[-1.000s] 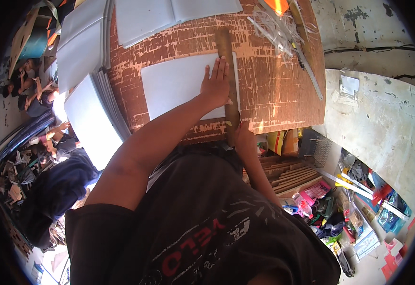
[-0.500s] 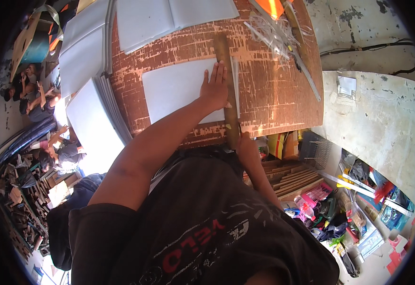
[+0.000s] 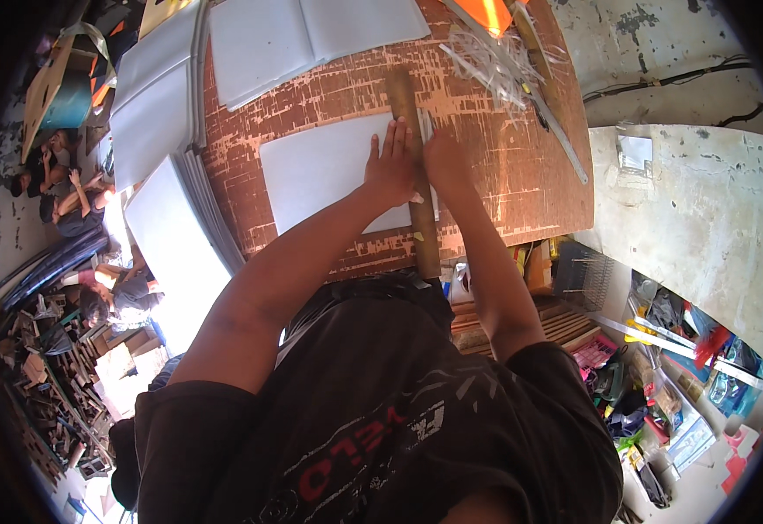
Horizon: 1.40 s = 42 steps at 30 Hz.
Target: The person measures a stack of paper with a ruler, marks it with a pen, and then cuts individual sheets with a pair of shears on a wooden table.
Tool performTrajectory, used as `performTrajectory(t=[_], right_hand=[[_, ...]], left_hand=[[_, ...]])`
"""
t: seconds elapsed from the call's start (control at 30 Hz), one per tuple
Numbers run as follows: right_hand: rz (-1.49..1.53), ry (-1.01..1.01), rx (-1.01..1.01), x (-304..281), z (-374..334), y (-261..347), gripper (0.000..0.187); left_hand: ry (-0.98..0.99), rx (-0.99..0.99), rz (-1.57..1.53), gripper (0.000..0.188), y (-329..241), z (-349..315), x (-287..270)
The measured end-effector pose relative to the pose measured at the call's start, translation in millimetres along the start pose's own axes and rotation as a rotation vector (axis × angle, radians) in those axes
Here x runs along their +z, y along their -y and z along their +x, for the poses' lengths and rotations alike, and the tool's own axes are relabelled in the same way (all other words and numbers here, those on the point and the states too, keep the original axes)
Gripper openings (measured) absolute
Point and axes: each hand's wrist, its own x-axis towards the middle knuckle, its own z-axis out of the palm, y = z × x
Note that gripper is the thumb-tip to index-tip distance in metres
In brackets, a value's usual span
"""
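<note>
A white sheet, perhaps a small stack, lies on the worn red-brown tabletop. Across its right part runs a long brown strip like a wooden straightedge, its near end reaching my waist. My left hand lies flat with fingers stretched, on the sheet and against the strip's left side. Just right of the strip, my right hand is closed in a fist over the sheet's right edge. What it grips is hidden by the fingers.
Stacks of folded white sheets line the table's left side, with more sheets at the back. Clear plastic offcuts and a metal ruler lie at the back right. Below the table's right side is clutter; people sit far left.
My right hand has moved away from me along the strip, from its near end to beside my left hand. The left hand stays pressed in nearly the same place.
</note>
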Motion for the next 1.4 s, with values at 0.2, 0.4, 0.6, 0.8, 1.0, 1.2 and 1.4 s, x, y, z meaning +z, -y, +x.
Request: performTrajectory(t=[0.2, 0.4, 0.6, 0.8, 1.0, 1.2, 1.4], right_hand=[[0.048, 0.036, -0.053, 20, 30, 4, 0.038], [-0.043, 0.099, -0.100, 39, 28, 1, 0.043], [-0.023, 0.126, -0.115, 32, 27, 0, 0.042], [0.068, 0.023, -0.065, 31, 1, -3, 0.031], [0.057, 0.088, -0.114, 32, -42, -28, 0.030], [0.084, 0.154, -0.007, 22, -106, -42, 0.029], [-0.024, 0.177, 0.041, 23, -166, -64, 0.027]], left_hand=[[0.035, -0.003, -0.001, 0.129, -1, -2, -8], [0.021, -0.014, -0.006, 0.129, 2, -5, -5], [0.019, -0.006, -0.003, 0.128, 3, 0, -4], [0.000, -0.009, -0.006, 0.129, 3, -1, -1], [-0.010, -0.014, -0.039, 0.127, 4, 0, 4], [0.005, -0.024, -0.029, 0.128, 3, -3, -3], [0.022, -0.035, -0.015, 0.131, 1, -3, -7]])
